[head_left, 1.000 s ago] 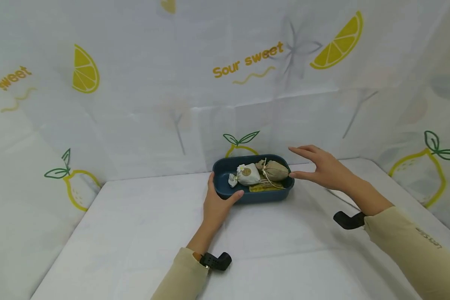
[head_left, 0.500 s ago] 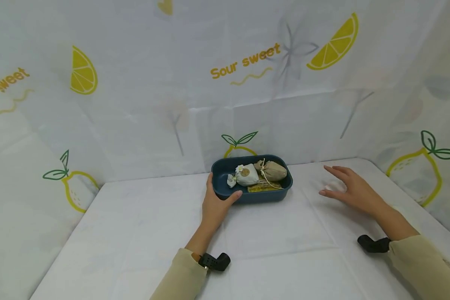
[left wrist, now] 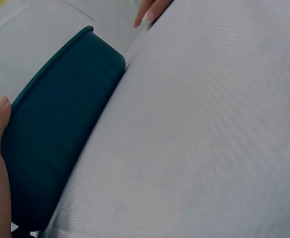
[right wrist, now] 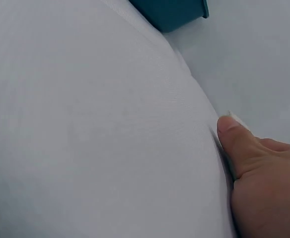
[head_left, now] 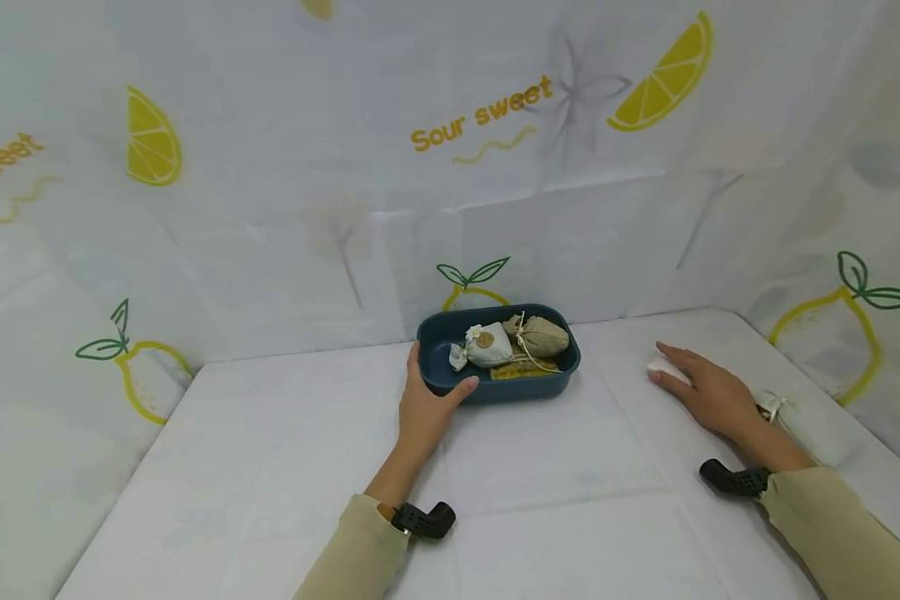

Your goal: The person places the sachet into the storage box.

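In the head view, a dark blue plastic bin stands against the back wall. My left hand holds its left end, thumb on the front and fingers at the side. In the bin lie a white drawstring sachet with a small flower, a tan sachet tied with string, and a flat yellow-green packet. At the right, my right hand lies low over the table, with a small white thing between thumb and fingers. Most of it is hidden by the hand, so its kind is unclear.
A white pouch with a tied neck lies just behind my right wrist. White cloth covers the table. A lemon-printed curtain hangs right behind it and at both sides.
My right hand has moved away from the bin to the right and come down onto the white thing. The white pouch beside the wrist has come into view. My left hand stays on the bin.
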{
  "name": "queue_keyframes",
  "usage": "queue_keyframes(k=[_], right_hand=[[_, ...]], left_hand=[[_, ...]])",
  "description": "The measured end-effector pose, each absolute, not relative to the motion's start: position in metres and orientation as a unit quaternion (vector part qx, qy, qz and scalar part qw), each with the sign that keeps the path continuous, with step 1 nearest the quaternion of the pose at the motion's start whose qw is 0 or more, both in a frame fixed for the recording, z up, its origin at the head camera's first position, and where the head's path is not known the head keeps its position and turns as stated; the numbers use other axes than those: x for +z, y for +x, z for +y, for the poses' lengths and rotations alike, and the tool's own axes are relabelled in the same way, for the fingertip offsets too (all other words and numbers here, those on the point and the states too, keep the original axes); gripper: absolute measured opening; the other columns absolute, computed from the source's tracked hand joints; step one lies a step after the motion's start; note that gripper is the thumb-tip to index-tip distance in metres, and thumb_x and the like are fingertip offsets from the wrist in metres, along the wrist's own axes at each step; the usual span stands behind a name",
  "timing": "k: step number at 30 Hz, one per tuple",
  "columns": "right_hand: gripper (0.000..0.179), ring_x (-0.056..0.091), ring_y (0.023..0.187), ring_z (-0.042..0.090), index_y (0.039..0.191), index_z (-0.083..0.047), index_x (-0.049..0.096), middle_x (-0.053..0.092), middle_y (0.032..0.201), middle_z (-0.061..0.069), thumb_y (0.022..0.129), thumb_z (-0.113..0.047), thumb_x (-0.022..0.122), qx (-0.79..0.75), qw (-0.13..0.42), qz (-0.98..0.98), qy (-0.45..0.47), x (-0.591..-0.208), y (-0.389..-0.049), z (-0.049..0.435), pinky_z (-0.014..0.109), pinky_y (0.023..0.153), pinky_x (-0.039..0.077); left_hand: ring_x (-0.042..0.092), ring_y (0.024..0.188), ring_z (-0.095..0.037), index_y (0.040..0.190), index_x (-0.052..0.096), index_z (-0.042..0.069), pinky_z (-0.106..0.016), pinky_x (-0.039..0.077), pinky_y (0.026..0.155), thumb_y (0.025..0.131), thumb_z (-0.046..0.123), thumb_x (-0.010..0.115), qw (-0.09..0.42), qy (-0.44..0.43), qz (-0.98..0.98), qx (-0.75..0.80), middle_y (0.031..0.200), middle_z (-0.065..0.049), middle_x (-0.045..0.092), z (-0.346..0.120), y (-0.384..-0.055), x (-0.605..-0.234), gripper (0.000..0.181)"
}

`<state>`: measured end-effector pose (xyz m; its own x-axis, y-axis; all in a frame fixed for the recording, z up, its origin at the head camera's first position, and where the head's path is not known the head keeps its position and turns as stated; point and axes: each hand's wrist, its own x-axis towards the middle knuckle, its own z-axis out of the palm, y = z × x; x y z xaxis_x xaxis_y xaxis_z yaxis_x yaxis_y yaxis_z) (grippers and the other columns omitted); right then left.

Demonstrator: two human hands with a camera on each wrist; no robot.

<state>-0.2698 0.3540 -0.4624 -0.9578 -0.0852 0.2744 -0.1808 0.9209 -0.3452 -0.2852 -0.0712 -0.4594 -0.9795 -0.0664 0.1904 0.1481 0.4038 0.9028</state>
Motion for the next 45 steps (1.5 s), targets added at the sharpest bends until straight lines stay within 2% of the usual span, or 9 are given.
queue_keyframes(k=[7,11,13,15,20,26,31,40,45], right_hand=[[0.039,0.067,0.102,0.052,0.126,-0.005,0.071,0.068,0.122,0.027,0.091,-0.022,0.076,0.202,0.250,-0.941,0.102,-0.464,-0.272,0.352,0.054,0.073,0.054],[0.035,0.071,0.084,0.047,0.115,-0.007,0.077,0.073,0.109,0.024,0.081,-0.012,0.083,0.210,0.300,-0.924,0.111,-0.467,-0.271,0.353,0.034,0.054,0.047],[0.034,0.073,0.089,0.042,0.114,-0.009,0.078,0.075,0.108,0.021,0.080,-0.012,0.084,0.224,0.304,-0.920,0.101,-0.467,-0.270,0.353,0.031,0.056,0.049],[0.033,0.075,0.093,0.015,0.114,-0.012,0.079,0.075,0.109,0.018,0.082,-0.016,0.084,0.241,0.298,-0.920,0.084,-0.466,-0.267,0.352,0.023,0.064,0.050],[0.032,0.039,0.095,-0.038,0.111,-0.011,0.080,0.075,0.110,0.005,0.080,-0.009,0.084,0.285,0.335,-0.894,0.088,-0.457,-0.264,0.347,-0.003,0.073,0.036],[0.044,0.049,0.101,-0.033,0.109,-0.008,0.080,0.056,0.115,-0.037,0.068,0.008,0.085,0.286,0.415,-0.840,0.200,-0.428,-0.269,0.331,-0.003,0.064,0.038],[0.032,0.052,0.106,-0.030,0.110,-0.008,0.079,0.061,0.118,-0.027,0.078,-0.014,0.080,0.282,0.425,-0.823,0.250,-0.397,-0.272,0.311,-0.004,0.069,0.040],[0.047,0.040,0.105,-0.037,0.112,-0.011,0.079,0.077,0.109,0.014,0.068,0.005,0.086,0.228,0.405,-0.845,0.264,-0.351,-0.279,0.265,-0.002,0.066,0.040],[0.041,0.043,0.100,-0.034,0.113,-0.011,0.079,0.077,0.112,0.011,0.074,0.002,0.084,0.236,0.367,-0.852,0.288,-0.332,-0.286,0.242,-0.002,0.071,0.042]], left_hand=[[0.034,0.152,-0.030,0.164,0.012,0.028,-0.058,0.035,0.118,0.079,0.064,0.078,0.101,-0.028,-0.831,-0.546,0.168,-0.007,0.028,-0.075,-0.286,-0.458,0.113],[0.035,0.152,-0.031,0.164,0.013,0.029,-0.058,0.036,0.117,0.078,0.065,0.078,0.099,-0.026,-0.831,-0.546,0.168,-0.006,0.028,-0.074,-0.285,-0.459,0.114],[0.035,0.152,-0.031,0.163,0.013,0.030,-0.059,0.036,0.117,0.077,0.065,0.078,0.097,-0.026,-0.830,-0.548,0.168,-0.005,0.028,-0.073,-0.285,-0.459,0.114],[0.035,0.152,-0.031,0.163,0.012,0.030,-0.059,0.036,0.117,0.077,0.066,0.078,0.096,-0.026,-0.830,-0.549,0.168,-0.005,0.028,-0.071,-0.285,-0.460,0.114],[0.036,0.151,-0.031,0.163,0.012,0.032,-0.059,0.037,0.116,0.076,0.068,0.077,0.092,-0.031,-0.831,-0.548,0.168,-0.005,0.028,-0.068,-0.285,-0.461,0.115],[0.038,0.150,-0.033,0.163,0.012,0.032,-0.061,0.038,0.114,0.076,0.068,0.077,0.098,-0.032,-0.830,-0.548,0.168,-0.007,0.028,-0.069,-0.284,-0.458,0.114],[0.038,0.149,-0.034,0.163,0.013,0.029,-0.060,0.038,0.114,0.078,0.066,0.077,0.103,-0.033,-0.831,-0.545,0.168,-0.008,0.029,-0.072,-0.283,-0.459,0.113],[0.036,0.151,-0.033,0.164,0.013,0.028,-0.059,0.037,0.116,0.079,0.064,0.078,0.101,-0.035,-0.827,-0.551,0.168,-0.007,0.028,-0.073,-0.282,-0.459,0.113],[0.037,0.150,-0.033,0.164,0.013,0.029,-0.060,0.037,0.115,0.078,0.064,0.078,0.098,-0.034,-0.827,-0.553,0.168,-0.007,0.028,-0.072,-0.282,-0.458,0.113]])
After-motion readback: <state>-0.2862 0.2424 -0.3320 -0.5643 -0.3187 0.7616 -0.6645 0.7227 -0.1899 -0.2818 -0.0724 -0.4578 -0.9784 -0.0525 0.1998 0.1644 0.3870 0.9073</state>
